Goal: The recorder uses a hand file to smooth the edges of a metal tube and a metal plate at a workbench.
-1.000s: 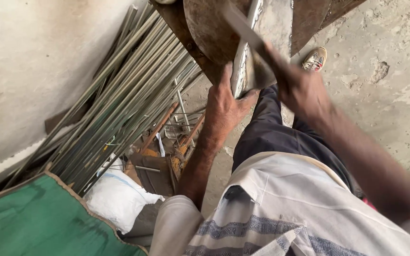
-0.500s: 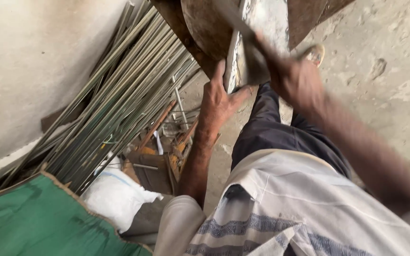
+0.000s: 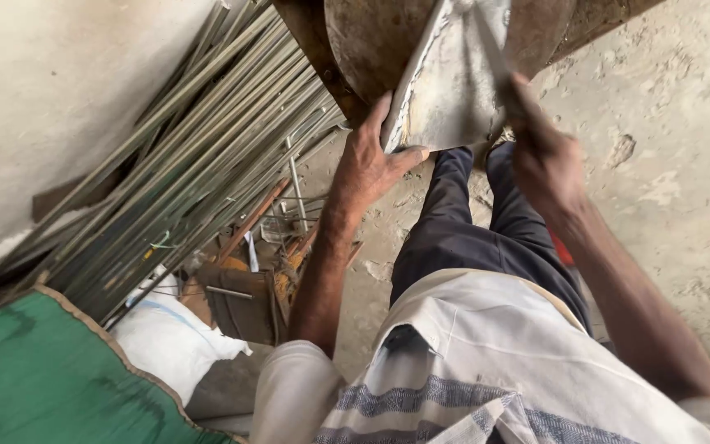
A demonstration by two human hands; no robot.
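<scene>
Grey bent sheet-metal piece point(image 3: 445, 82), far centre against rusty round steel form point(image 3: 371, 41): left hand point(image 3: 369, 160) clamps its near edge, right hand point(image 3: 546, 164) grips blurred tool; shaping step, needing steady hold.

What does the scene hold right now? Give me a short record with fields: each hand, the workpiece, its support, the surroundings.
left hand: grips the lower edge of the metal sheet, thumb underneath
right hand: closed around a thin dark tool handle that lies across the sheet; tool head out of view
support: sheet rests against a rusty round metal block
left side: bundle of long metal rods leaning by the wall
lower left: green cloth, white sack
floor: bare concrete
</scene>
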